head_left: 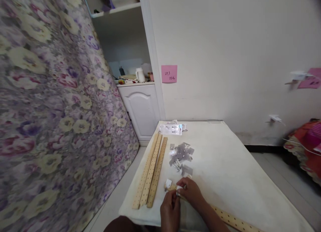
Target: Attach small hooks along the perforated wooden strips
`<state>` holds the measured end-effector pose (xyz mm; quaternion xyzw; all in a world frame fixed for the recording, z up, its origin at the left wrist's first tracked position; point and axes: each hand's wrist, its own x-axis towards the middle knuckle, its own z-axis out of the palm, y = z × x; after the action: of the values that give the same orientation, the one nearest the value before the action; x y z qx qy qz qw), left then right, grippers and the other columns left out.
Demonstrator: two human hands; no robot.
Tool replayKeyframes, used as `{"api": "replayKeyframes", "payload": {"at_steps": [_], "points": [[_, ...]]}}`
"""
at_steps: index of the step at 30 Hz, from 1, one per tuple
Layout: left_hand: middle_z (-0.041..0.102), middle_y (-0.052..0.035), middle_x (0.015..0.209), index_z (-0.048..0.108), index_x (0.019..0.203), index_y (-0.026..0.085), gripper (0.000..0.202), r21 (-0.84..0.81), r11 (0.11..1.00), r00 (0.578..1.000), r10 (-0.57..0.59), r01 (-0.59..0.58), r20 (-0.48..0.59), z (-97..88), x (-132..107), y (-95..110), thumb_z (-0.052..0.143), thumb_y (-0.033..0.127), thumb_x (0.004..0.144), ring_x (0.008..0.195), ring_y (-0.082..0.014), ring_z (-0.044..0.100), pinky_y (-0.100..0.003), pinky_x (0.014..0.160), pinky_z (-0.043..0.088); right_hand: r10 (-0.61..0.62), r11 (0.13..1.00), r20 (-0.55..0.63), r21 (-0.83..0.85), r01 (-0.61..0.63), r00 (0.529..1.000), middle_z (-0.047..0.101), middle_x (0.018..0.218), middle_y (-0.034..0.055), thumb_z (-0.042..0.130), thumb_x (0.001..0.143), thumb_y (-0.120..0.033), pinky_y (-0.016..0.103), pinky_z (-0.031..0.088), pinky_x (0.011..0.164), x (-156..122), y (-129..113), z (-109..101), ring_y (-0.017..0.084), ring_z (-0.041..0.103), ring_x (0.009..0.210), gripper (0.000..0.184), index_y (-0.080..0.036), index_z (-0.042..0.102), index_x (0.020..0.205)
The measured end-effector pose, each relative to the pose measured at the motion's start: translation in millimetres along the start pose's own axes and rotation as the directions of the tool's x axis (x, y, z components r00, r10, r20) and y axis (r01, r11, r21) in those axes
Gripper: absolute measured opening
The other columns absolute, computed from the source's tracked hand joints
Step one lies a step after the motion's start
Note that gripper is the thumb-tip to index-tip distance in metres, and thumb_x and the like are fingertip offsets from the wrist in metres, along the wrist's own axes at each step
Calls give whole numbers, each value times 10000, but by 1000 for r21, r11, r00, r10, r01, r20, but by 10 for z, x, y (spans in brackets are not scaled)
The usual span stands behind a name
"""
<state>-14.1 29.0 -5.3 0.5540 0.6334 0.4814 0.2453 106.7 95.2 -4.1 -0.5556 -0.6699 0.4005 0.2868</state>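
Observation:
My left hand (170,209) and my right hand (192,192) meet at the near edge of a white-covered table (225,171). Both pinch a small silvery metal piece (178,190) at the end of a perforated wooden strip (233,220) that runs off to the lower right. A small white packet (168,183) lies just beside the fingers. Beyond the hands sits a heap of several small metal brackets in clear bags (181,156). Three more perforated wooden strips (151,173) lie side by side to the left.
A clear plastic packet (171,129) lies at the table's far edge. A flowered mattress (50,108) leans up on the left. A white cabinet (140,108) with a mug stands behind. A pink note (169,73) hangs on the wall. Red bedding (306,148) lies at right.

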Motion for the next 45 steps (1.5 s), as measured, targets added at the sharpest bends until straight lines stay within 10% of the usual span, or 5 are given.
{"api": "replayKeyframes", "payload": {"at_steps": [16,45], "points": [[674,-38,762,636,925,177,253,46,999,1000,2,-3,19,-2,-11,-31,549,361,775,650,-174,608,-270,637,484,-160,986,-106,24,164,981,658,796,21,540,722,-236,244,424,692,-113,9,-17,150,584,732,191,-185,669,854],[658,-30,708,634,827,188,251,87,996,1000,8,-9,4,8,-3,18,527,411,784,633,-171,594,-256,620,463,-84,996,-90,-26,82,992,658,812,6,567,688,-227,243,417,688,-111,-12,-28,148,584,729,185,-205,651,851]]}}
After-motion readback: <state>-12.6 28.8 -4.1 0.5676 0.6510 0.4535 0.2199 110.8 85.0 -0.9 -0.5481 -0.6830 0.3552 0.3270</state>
